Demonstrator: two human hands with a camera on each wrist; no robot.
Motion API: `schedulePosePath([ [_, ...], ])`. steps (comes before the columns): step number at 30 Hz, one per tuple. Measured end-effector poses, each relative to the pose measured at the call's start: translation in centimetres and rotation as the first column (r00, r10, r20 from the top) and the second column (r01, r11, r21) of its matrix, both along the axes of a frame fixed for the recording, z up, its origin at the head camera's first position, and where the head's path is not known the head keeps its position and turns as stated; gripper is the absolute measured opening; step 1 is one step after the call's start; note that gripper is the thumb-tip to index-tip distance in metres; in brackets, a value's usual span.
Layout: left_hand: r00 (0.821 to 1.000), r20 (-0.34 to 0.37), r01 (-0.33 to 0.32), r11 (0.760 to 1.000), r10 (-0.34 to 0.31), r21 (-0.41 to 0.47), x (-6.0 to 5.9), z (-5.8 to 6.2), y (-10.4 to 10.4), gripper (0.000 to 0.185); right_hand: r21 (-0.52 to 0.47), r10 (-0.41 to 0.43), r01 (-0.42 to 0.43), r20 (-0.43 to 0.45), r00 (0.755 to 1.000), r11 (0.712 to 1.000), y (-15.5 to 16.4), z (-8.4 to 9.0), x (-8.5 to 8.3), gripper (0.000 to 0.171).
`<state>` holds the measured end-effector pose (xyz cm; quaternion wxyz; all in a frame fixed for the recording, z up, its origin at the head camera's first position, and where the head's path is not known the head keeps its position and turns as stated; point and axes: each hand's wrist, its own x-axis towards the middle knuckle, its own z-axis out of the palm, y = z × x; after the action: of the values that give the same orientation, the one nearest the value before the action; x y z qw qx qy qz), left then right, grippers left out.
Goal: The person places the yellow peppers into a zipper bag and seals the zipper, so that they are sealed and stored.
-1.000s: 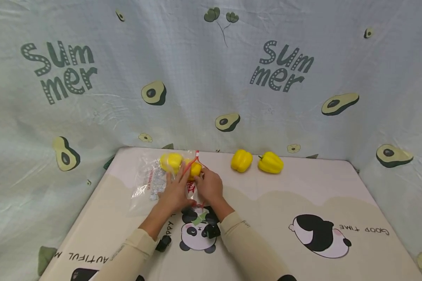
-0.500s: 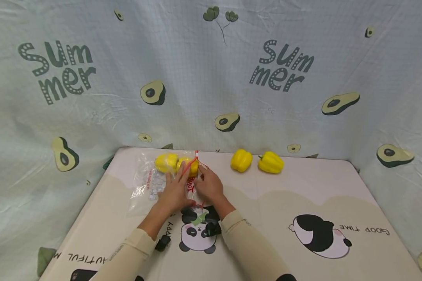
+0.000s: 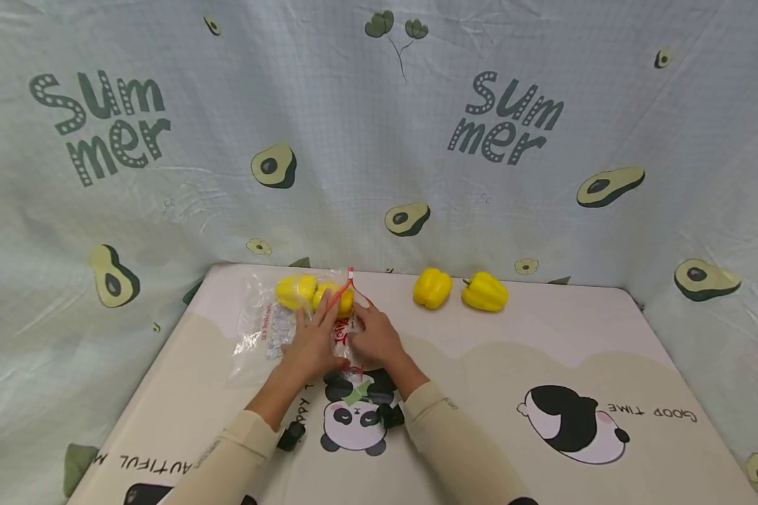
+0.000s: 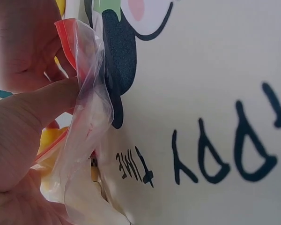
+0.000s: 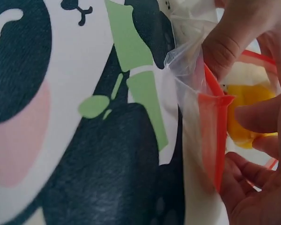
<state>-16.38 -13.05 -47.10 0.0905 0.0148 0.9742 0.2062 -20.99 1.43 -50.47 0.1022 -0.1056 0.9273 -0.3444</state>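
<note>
A clear zip bag [image 3: 271, 330] with a red seal lies on the panda mat [image 3: 530, 351], holding two yellow peppers [image 3: 296, 290] near its far end. My left hand [image 3: 312, 344] lies over the bag, and its thumb [image 4: 37, 122] pinches the red-edged mouth of the bag [image 4: 84, 131]. My right hand [image 3: 375, 338] holds the other side of the mouth. In the right wrist view the red seal [image 5: 216, 140] stands open, a bagged pepper [image 5: 246, 101] shows behind it, and my right hand's fingers [image 5: 260, 117] reach in front of that pepper.
Two loose yellow peppers [image 3: 433, 287] [image 3: 484, 292] lie at the mat's far edge, right of the bag. An avocado-print cloth [image 3: 379, 140] walls in the back and both sides. A second panda print [image 3: 571, 424] marks the right part of the mat.
The two bagged peppers have slid left, deeper into the bag. Both hands have shifted slightly left while keeping hold of the bag's mouth.
</note>
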Motion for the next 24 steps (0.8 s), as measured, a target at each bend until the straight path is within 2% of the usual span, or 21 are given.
schedulePosePath([
  [5, 1.000, -0.005, 0.003, 1.000, -0.002, 0.003, 0.2, 0.2, -0.2, 0.120, 0.149, 0.052, -0.050, -0.008, 0.999, 0.988, -0.8, 1.1, 0.3, 0.084],
  [10, 1.000, -0.009, 0.013, 1.000, -0.012, 0.021, 0.3, 0.1, -0.3, 0.118, 0.246, 0.048, -0.053, 0.024, 0.999, 0.968, -1.5, 2.4, 0.5, 0.091],
  [13, 1.000, -0.005, 0.012, 1.000, -0.012, 0.024, 0.2, 0.1, -0.2, 0.118, 0.241, 0.021, -0.032, 0.048, 0.999, 0.970, -1.5, 2.4, 0.2, 0.092],
  [19, 1.000, 0.015, 0.001, 1.000, -0.001, 0.015, 0.1, 0.1, -0.3, 0.122, 0.132, 0.012, -0.025, 0.099, 0.995, 0.991, -0.9, 1.8, -0.4, 0.088],
  [24, 1.000, 0.008, 0.006, 1.000, -0.006, 0.023, 0.1, -0.1, -0.4, 0.122, 0.199, 0.011, -0.031, 0.101, 0.995, 0.980, -1.3, 2.1, -0.2, 0.096],
])
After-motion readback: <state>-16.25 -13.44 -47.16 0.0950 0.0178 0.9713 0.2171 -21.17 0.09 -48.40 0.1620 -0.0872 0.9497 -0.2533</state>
